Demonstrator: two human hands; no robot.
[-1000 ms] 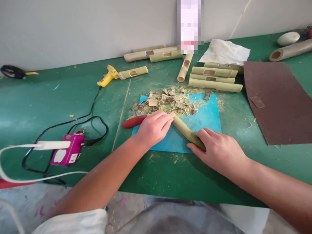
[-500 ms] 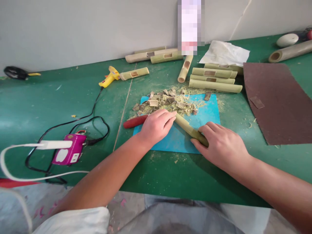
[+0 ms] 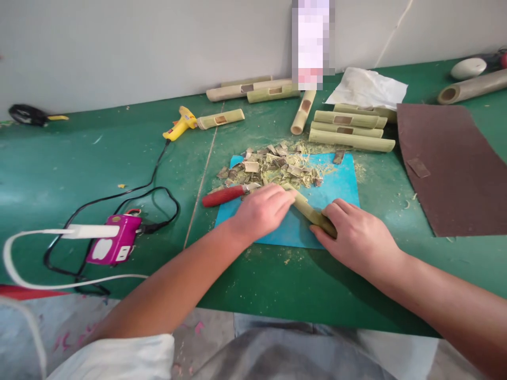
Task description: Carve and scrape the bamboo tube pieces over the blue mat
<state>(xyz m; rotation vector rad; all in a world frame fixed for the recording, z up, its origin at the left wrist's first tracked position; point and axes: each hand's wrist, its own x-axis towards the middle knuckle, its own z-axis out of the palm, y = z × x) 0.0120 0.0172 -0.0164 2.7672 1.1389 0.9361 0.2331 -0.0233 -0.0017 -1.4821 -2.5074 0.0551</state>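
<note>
A green bamboo tube (image 3: 307,209) lies slantwise over a blue sheet (image 3: 340,182). My right hand (image 3: 358,232) is wrapped round its lower right end. My left hand (image 3: 264,211) has its fingers bent together on the tube's upper part; whether it pinches a small piece there is hidden. Left of that hand rests a red-handled knife (image 3: 224,196), its blade partly covered by the hand. Bamboo chips and shavings (image 3: 273,166) are heaped on the sheet just beyond my left hand.
Several cut bamboo tubes (image 3: 352,140) lie at the back, beside white paper (image 3: 366,87). A brown sheet (image 3: 455,174) is at right. At left are a yellow glue gun (image 3: 182,124), a purple power adapter (image 3: 113,243) and cables.
My left hand has slid slightly right along the tube, uncovering part of the knife's blade. My right hand keeps its hold on the lower end.
</note>
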